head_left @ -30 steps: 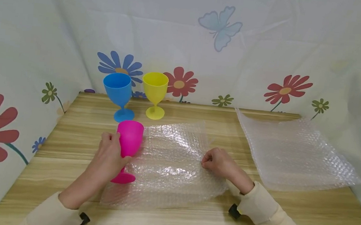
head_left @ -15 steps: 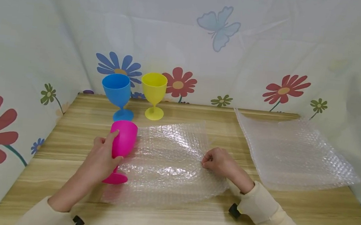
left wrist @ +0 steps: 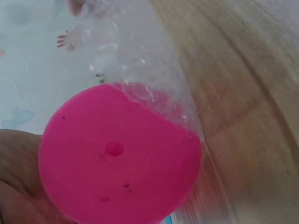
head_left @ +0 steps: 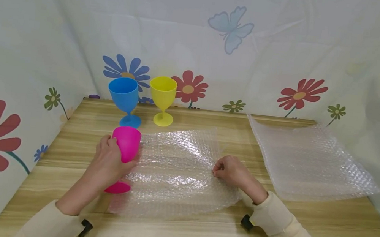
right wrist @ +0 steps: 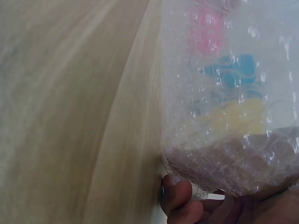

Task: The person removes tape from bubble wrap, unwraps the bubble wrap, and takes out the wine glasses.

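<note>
In the head view my left hand (head_left: 108, 162) grips a pink plastic goblet (head_left: 127, 143) upright, over the left edge of a sheet of bubble wrap (head_left: 176, 155). The round underside of the goblet's foot (left wrist: 121, 163) faces the left wrist camera, and a corner of the wrap overlaps it there. My right hand (head_left: 234, 172) pinches the right edge of the sheet, which puckers toward the fingers. Through the raised wrap (right wrist: 219, 93), the right wrist view shows blurred pink, blue and yellow shapes.
A blue goblet (head_left: 124, 96) and a yellow goblet (head_left: 163, 95) stand at the back left of the wooden table (head_left: 178, 235). To the right lies a second bubble wrap sheet (head_left: 309, 164). Flowered cloth (head_left: 197, 43) encloses the back and sides.
The left hand has shifted the pink goblet leftward along the wrap, and its fingers have changed position slightly on the cup. The right hand stays put at the sheet's edge.
</note>
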`<state>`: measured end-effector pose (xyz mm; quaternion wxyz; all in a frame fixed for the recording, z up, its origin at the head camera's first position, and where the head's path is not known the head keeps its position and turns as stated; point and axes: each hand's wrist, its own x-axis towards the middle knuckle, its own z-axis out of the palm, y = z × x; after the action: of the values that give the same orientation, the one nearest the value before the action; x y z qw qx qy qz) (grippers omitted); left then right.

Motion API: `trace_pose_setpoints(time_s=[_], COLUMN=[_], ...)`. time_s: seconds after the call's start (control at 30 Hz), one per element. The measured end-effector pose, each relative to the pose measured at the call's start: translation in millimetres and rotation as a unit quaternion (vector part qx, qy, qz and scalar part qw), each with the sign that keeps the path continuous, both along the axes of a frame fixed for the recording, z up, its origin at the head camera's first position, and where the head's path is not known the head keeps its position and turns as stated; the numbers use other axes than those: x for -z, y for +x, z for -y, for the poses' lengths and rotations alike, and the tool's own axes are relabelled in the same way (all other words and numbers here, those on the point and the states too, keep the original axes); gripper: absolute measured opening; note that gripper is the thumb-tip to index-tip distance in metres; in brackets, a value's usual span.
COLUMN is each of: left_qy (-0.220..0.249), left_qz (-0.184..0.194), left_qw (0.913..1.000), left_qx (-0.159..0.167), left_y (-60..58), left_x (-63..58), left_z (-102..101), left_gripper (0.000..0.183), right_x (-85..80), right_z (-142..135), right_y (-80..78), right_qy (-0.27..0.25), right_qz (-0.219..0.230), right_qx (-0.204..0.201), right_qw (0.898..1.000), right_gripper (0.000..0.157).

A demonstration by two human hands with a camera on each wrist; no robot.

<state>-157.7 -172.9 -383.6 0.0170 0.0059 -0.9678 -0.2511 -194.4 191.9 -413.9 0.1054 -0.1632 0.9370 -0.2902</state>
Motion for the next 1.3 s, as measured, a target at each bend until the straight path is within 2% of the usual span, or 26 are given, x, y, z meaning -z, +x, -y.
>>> trace_pose_setpoints(time_s=[0.1, 0.2, 0.33, 0.67, 0.83, 1.1, 1.3], left_qy=[-0.018, -0.032, -0.022, 0.003, 0.008, 0.043, 0.053], left_qz=[-0.020, -0.040, -0.037, 0.021, 0.050, 0.091, 0.112], left_qw=[0.9995, 0.9980, 0.9979, 0.9987, 0.9976, 0.9936, 0.9917], left_qx=[-0.019, -0.038, -0.048, -0.046, -0.046, -0.050, -0.034], left_y=[-3.6, -9.0, -16.4, -23.0, -24.0, -28.6, -33.9], left_x=[2.2, 3.7, 3.7, -5.8, -8.5, -11.7, -13.3], left_z=[0.2, 4.1, 10.5, 11.0, 12.2, 17.0, 20.3], left_gripper=[0.096, 0.088, 0.079, 0.085, 0.087, 0.091, 0.092], right_x=[-0.4, -0.8, -0.6, 0.5, 0.2, -0.5, 1.4], right_z=[-0.2, -0.1, -0.2, -0.9, -1.1, -0.1, 0.7], right_y=[0.3, 0.6, 0.7, -0.5, -0.9, -0.5, -1.6], right_qy=[0.002, 0.004, 0.005, 0.016, 0.019, 0.021, 0.021], right_qz=[-0.001, -0.003, -0.005, -0.010, -0.015, -0.014, -0.024], right_qx=[-0.001, -0.004, -0.007, -0.006, -0.008, -0.008, -0.015], right_qw=[1.000, 1.000, 1.000, 1.000, 1.000, 1.000, 0.999], right_gripper=[0.011, 0.011, 0.011, 0.012, 0.012, 0.012, 0.012])
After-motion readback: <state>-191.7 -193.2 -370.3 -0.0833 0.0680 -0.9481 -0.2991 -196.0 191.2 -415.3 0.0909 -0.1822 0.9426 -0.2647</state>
